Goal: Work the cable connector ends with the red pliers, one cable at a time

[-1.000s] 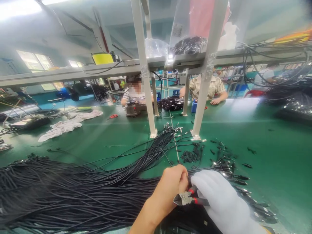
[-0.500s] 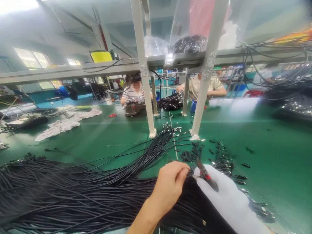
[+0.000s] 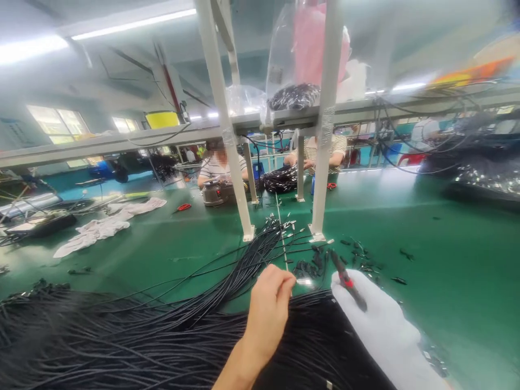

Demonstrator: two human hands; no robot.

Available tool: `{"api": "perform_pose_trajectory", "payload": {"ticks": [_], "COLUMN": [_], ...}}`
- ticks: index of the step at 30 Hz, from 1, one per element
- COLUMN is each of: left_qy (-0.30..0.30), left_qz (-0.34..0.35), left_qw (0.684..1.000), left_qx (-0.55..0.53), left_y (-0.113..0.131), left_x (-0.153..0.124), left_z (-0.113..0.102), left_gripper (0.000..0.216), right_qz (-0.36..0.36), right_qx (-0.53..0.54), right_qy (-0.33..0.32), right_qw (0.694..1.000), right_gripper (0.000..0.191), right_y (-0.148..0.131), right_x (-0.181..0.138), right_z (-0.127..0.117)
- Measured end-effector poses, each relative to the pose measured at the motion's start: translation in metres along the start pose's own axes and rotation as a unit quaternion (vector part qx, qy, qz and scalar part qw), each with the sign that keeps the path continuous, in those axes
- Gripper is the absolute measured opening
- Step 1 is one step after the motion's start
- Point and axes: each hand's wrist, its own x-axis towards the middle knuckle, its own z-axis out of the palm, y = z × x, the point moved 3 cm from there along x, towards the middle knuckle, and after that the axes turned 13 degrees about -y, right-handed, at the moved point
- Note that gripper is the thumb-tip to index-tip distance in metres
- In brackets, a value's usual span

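Observation:
My bare left hand point(image 3: 270, 314) is closed in a pinch on a cable connector point(image 3: 304, 281) whose shiny metal tip sticks out to the right of the fingers. Across a small gap, my right hand point(image 3: 377, 319), in a white glove, is wrapped round a dark hand tool point(image 3: 345, 277) with a red band, which looks like pliers. Its jaws and working end cannot be made out clearly. Beneath both hands spreads a thick layer of black cables point(image 3: 154, 341). Beyond my left hand, a bundle of black cables point(image 3: 244, 260) lies with metal-tipped ends pointing away.
Loose black pieces point(image 3: 306, 268) and connectors lie on the green table point(image 3: 447, 244). White posts point(image 3: 323, 162) carry a shelf ahead. White cloths point(image 3: 93, 233) and red-handled scissors point(image 3: 183, 207) rest at left. Two people point(image 3: 221, 165) work across the table.
My hands have drawn apart, the left one shifting left, so the metal connector tip now shows between them. The whole view has tilted upward slightly.

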Motion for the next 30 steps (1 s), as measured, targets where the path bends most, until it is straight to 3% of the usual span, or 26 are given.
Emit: {"api": "perform_pose_trajectory", "payload": {"ticks": [2, 6, 13, 19, 21, 24, 26, 30], "left_qy": [0.019, 0.061, 0.082, 0.044, 0.014, -0.012, -0.015, -0.031], "left_qz": [0.034, 0.124, 0.179, 0.22, 0.164, -0.034, -0.134, -0.212], "left_qw": [0.999, 0.99, 0.98, 0.974, 0.986, 0.986, 0.951, 0.878], "left_qx": [-0.019, -0.001, -0.012, 0.021, -0.008, -0.162, -0.279, -0.429], "left_y": [0.003, 0.008, 0.011, 0.011, 0.009, -0.001, -0.005, -0.008], "left_x": [0.001, -0.007, -0.015, -0.018, -0.017, -0.012, -0.01, -0.008], "left_z": [0.003, 0.02, 0.024, 0.024, 0.027, 0.029, 0.029, 0.028], "left_gripper": [0.022, 0.017, 0.018, 0.015, 0.014, 0.022, 0.025, 0.036], "right_qz": [0.033, 0.095, 0.098, 0.053, 0.064, 0.074, 0.072, 0.075], "right_qx": [0.108, 0.272, 0.299, 0.34, 0.356, 0.372, 0.371, 0.346], "right_qy": [-0.043, -0.13, -0.221, -0.224, -0.206, -0.177, -0.183, -0.179], "right_qw": [0.993, 0.949, 0.923, 0.912, 0.909, 0.908, 0.907, 0.918], "right_gripper": [0.021, 0.024, 0.025, 0.022, 0.023, 0.027, 0.028, 0.025], "right_y": [-0.005, -0.016, -0.012, -0.012, -0.014, -0.016, -0.018, -0.026], "right_x": [0.002, 0.002, 0.003, 0.004, 0.003, 0.004, 0.005, 0.003], "right_z": [-0.005, -0.01, 0.001, -0.001, -0.006, -0.011, -0.011, -0.011]}}
